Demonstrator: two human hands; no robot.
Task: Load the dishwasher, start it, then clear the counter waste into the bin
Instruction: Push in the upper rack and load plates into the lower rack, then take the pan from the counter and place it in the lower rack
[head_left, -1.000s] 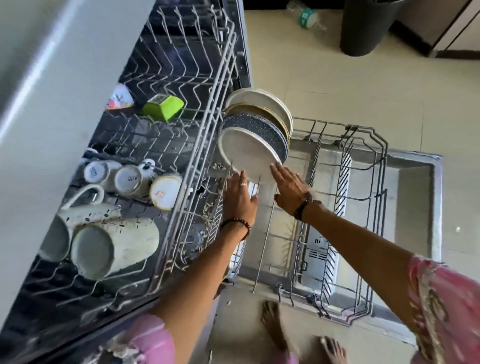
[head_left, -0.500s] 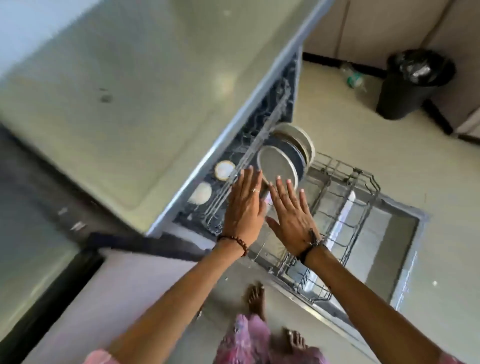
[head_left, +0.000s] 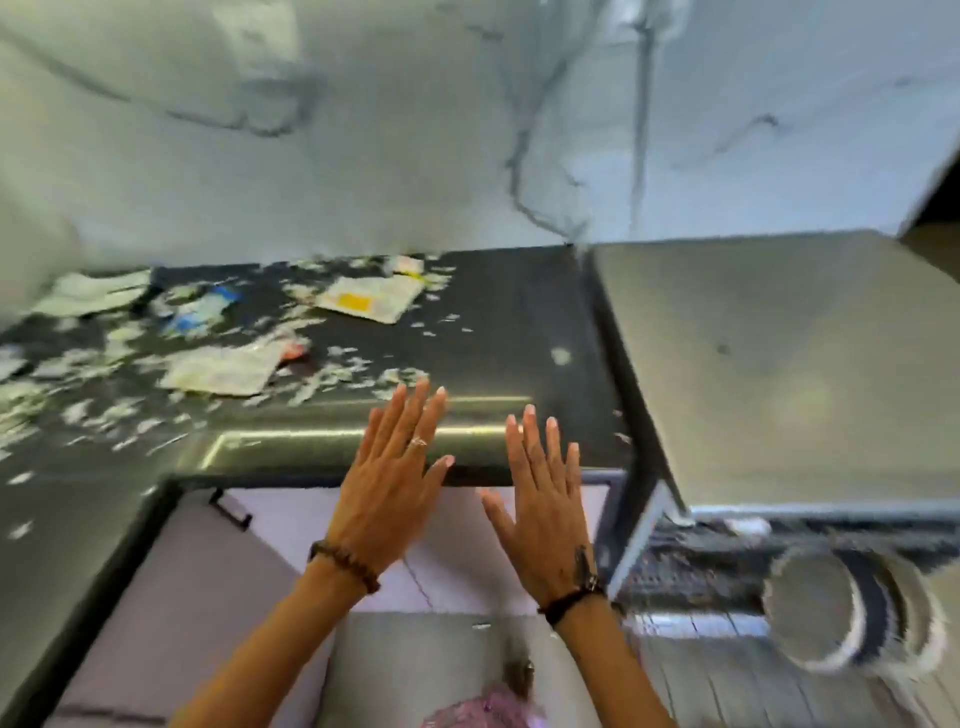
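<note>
Holding both hands flat and empty before the dark stone counter (head_left: 519, 322), we spread the fingers of our left hand (head_left: 387, 486) and right hand (head_left: 545, 501) wide. Torn white paper scraps and wrappers (head_left: 218, 366) litter the counter's left part; stacked round plates (head_left: 841, 608) stand blurred in the open dishwasher (head_left: 769, 364) at right.

No text, brand, number or sign can be read here. The flat packet (head_left: 368, 300) on the dark counter (head_left: 519, 322) carries a yellow patch, but its print is only blur. A second packet (head_left: 221, 370) and a blue and white wrapper (head_left: 200, 312) also show marks too smeared to read.
</note>
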